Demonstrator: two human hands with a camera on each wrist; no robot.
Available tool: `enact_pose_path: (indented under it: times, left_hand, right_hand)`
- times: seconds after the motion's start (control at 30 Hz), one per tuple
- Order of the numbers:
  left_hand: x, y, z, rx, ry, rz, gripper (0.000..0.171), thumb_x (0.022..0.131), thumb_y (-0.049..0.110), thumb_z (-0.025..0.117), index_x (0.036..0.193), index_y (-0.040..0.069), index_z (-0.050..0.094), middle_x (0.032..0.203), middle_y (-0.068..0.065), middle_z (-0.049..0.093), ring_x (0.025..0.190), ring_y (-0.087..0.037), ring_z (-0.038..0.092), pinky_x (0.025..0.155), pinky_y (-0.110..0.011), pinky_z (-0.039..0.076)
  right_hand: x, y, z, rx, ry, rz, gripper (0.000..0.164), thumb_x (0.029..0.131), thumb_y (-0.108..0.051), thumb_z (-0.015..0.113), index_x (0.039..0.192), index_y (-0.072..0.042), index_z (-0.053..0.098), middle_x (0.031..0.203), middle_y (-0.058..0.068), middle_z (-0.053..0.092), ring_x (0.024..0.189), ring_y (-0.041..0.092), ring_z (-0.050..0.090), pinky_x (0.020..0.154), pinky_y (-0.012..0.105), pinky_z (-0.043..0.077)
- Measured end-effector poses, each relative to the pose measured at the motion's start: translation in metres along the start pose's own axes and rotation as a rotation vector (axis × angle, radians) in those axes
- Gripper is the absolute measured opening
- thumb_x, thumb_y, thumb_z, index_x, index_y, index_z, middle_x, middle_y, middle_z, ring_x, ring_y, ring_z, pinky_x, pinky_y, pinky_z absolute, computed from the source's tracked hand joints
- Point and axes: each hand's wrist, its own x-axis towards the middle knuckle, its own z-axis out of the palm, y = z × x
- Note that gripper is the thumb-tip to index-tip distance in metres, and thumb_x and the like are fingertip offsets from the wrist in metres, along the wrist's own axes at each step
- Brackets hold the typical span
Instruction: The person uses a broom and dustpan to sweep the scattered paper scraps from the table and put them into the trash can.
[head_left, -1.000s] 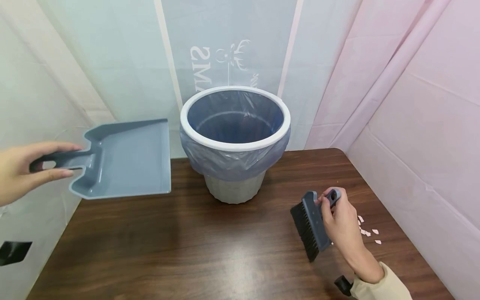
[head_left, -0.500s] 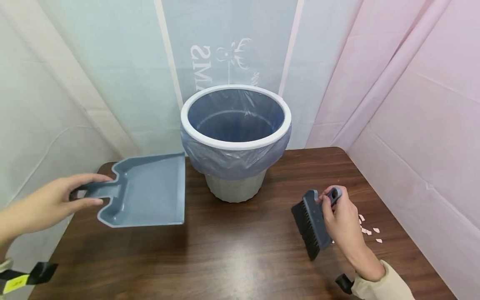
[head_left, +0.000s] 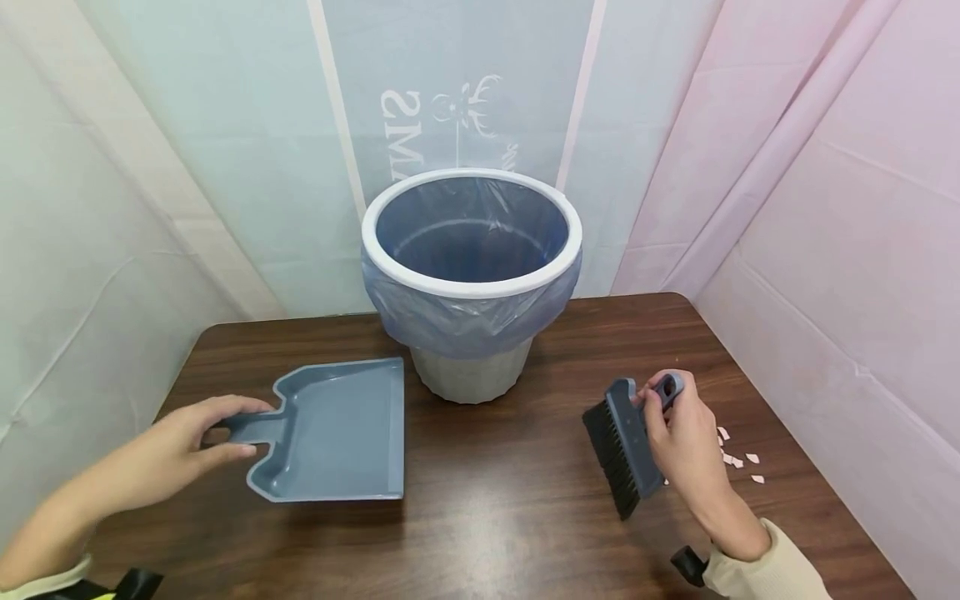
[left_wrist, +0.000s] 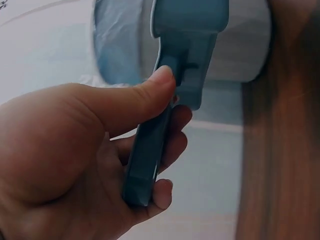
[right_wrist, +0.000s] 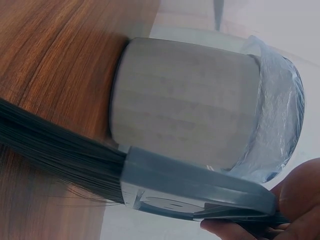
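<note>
Two hands are working on either side of a lined wastebasket (head_left: 472, 291), which is standing upright on a wood-grain tabletop (head_left: 465, 533), its translucent bluish bin liner (head_left: 468, 327) draping over the outside. Left of the wastebasket and nearer the person, the left hand (head_left: 183, 446) is gripping a blue-grey dustpan (head_left: 341, 433) by its handle; the pan is hanging above the wood, its straight edge pointing across the wastebasket's front. Right of the wastebasket, the right hand (head_left: 684, 446) is holding a matching hand brush (head_left: 634, 440) by its handle; whether the black bristles are touching the tabletop, I cannot tell. Small white flakes (head_left: 752, 458) are lying just beside the right hand, farther right of the wastebasket.
</note>
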Motion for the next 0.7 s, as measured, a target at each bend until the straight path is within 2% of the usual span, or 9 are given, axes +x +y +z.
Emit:
enact_pose_path:
  times: [0.1, 0.23, 0.3, 0.47, 0.7]
  left_hand:
    - [0.0, -0.002, 0.017, -0.042, -0.027, -0.02, 0.038, 0.085, 0.025, 0.068, 0.121, 0.02, 0.057, 0.116, 0.006, 0.061, 0.101, 0.0, 0.056, 0.079, -0.022, 0.051]
    - [0.001, 0.0, 0.045, -0.134, -0.083, -0.059, 0.039, 0.088, 0.032, 0.064, 0.122, 0.014, 0.056, 0.117, 0.001, 0.06, 0.099, -0.008, 0.058, 0.08, -0.034, 0.053]
    - [0.002, 0.002, 0.059, -0.163, -0.102, -0.053, 0.042, 0.088, 0.034, 0.062, 0.122, 0.011, 0.056, 0.119, -0.003, 0.059, 0.1, -0.012, 0.058, 0.08, -0.037, 0.052]
    - [0.005, 0.009, 0.088, -0.165, -0.102, -0.048, 0.042, 0.088, 0.035, 0.062, 0.122, 0.011, 0.056, 0.119, -0.001, 0.058, 0.101, -0.014, 0.057, 0.08, -0.037, 0.052]
    - [0.01, 0.016, 0.113, -0.118, -0.076, -0.026, 0.038, 0.088, 0.028, 0.065, 0.121, 0.013, 0.056, 0.118, 0.002, 0.058, 0.1, -0.015, 0.055, 0.08, -0.034, 0.051]
  right_hand:
    - [0.0, -0.001, 0.0, 0.005, -0.005, 0.012, 0.014, 0.09, 0.003, 0.053, 0.102, 0.0, 0.048, 0.08, 0.006, 0.066, 0.07, 0.018, 0.062, 0.053, 0.01, 0.039]
    - [0.0, -0.001, 0.0, 0.006, -0.006, 0.015, 0.014, 0.09, 0.003, 0.053, 0.103, 0.0, 0.048, 0.08, 0.006, 0.066, 0.07, 0.017, 0.062, 0.053, 0.01, 0.039]
    - [0.0, -0.001, 0.0, 0.006, -0.007, 0.015, 0.014, 0.09, 0.003, 0.053, 0.103, 0.0, 0.048, 0.08, 0.006, 0.066, 0.07, 0.014, 0.061, 0.053, 0.01, 0.04]
    - [0.0, 0.0, 0.0, 0.002, -0.008, 0.015, 0.013, 0.09, 0.002, 0.053, 0.103, 0.0, 0.048, 0.081, 0.005, 0.065, 0.07, 0.005, 0.058, 0.054, 0.009, 0.04]
    - [0.0, -0.001, 0.0, -0.004, -0.003, 0.01, 0.015, 0.09, 0.003, 0.055, 0.103, 0.0, 0.048, 0.081, 0.005, 0.065, 0.068, 0.005, 0.056, 0.052, 0.009, 0.04]
